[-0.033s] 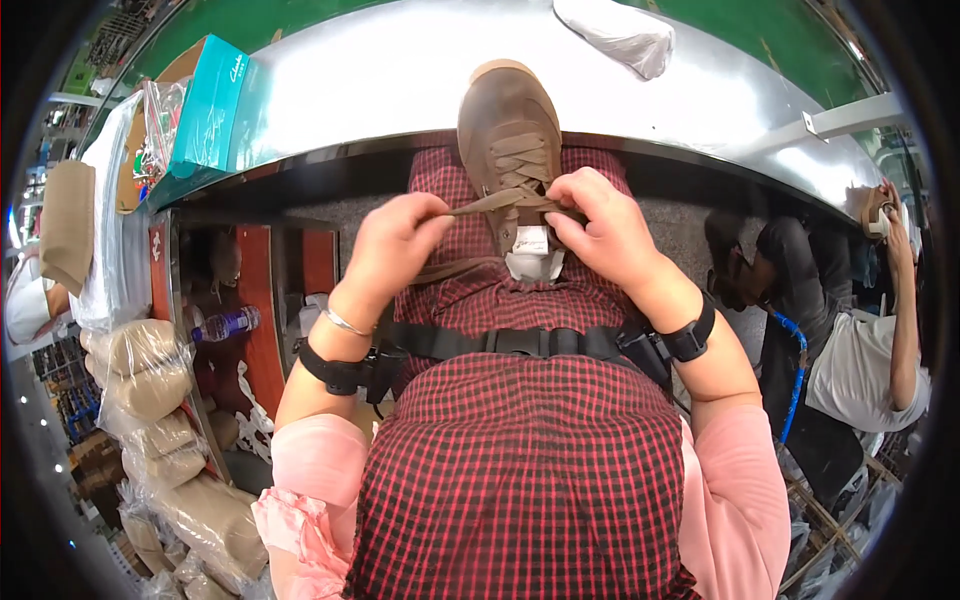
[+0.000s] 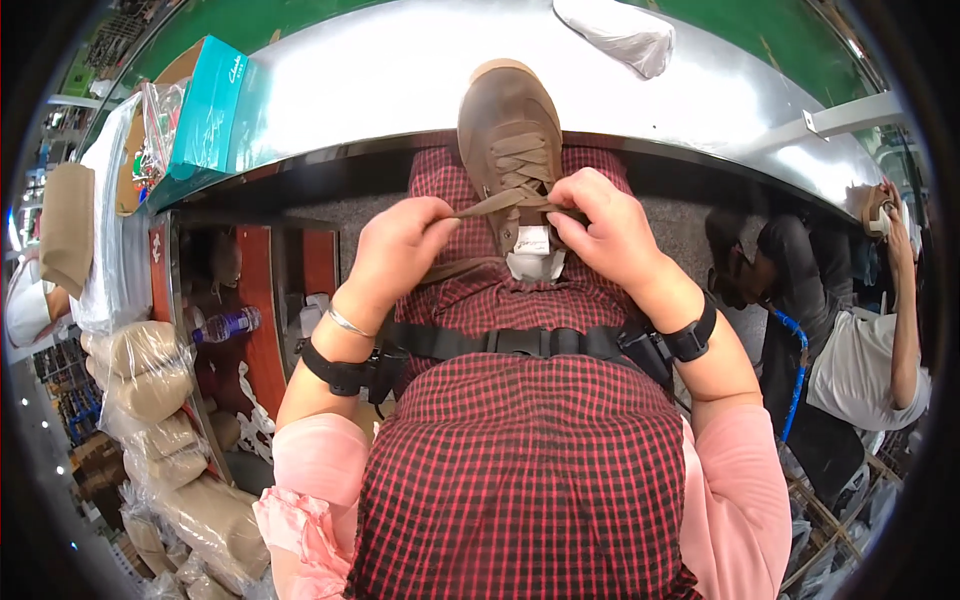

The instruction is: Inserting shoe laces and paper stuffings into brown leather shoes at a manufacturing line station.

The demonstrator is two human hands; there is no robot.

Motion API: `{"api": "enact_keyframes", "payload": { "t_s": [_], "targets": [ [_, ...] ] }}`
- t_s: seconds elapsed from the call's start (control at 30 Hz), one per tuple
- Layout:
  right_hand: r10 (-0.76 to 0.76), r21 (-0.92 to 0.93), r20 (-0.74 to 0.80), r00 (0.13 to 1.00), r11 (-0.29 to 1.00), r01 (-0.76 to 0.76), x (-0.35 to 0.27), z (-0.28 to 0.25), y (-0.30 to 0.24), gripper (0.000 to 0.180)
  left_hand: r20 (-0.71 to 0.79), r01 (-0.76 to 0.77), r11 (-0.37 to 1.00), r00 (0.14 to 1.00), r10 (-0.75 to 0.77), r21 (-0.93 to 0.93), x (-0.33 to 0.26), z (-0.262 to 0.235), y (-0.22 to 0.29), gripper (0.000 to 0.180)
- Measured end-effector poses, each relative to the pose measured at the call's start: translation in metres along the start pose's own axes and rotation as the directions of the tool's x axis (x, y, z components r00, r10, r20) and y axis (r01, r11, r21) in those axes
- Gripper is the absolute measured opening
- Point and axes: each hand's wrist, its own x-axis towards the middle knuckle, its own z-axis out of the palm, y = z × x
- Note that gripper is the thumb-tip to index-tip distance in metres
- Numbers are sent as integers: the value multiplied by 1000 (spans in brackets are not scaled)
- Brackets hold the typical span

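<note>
A brown lace-up shoe (image 2: 508, 110) rests with its toe pointing away from me, over my lap and against the metal table's edge. Its flat brown shoelace (image 2: 490, 204) is crossed at the top of the lacing. My left hand (image 2: 400, 250) pinches one lace end and holds it out to the left. The other end is between the thumb and fingers of my right hand (image 2: 605, 225), close beside the shoe's opening. A white label (image 2: 532, 240) shows at the tongue, with white lining or stuffing below it.
The shiny metal table (image 2: 380, 80) carries a white wrapped item (image 2: 620, 38) at the far side. At left stand a teal box (image 2: 208, 105) and plastic-wrapped tan bundles (image 2: 150, 370). A bottle (image 2: 226, 324) lies in a red-sided shelf. Another person (image 2: 865, 365) works at right.
My left hand has shifted very slightly right and toward me, still pinching the lace. My right hand and the shoe stay in place.
</note>
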Motion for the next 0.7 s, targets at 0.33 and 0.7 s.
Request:
{"api": "enact_keyframes", "payload": {
  "t_s": [0.33, 0.7],
  "targets": [
    [-149, -102, -40, 988, 984, 144, 0, 5, 6, 11, -66, -60, 995, 996, 65, 79, 3, 6, 3, 18],
    [-216, -204, -21, 976, 957, 207, -1, 8, 7, 13, 353, 552, 669, 833, -426, -497, 9, 18, -18, 10]
  ]
}}
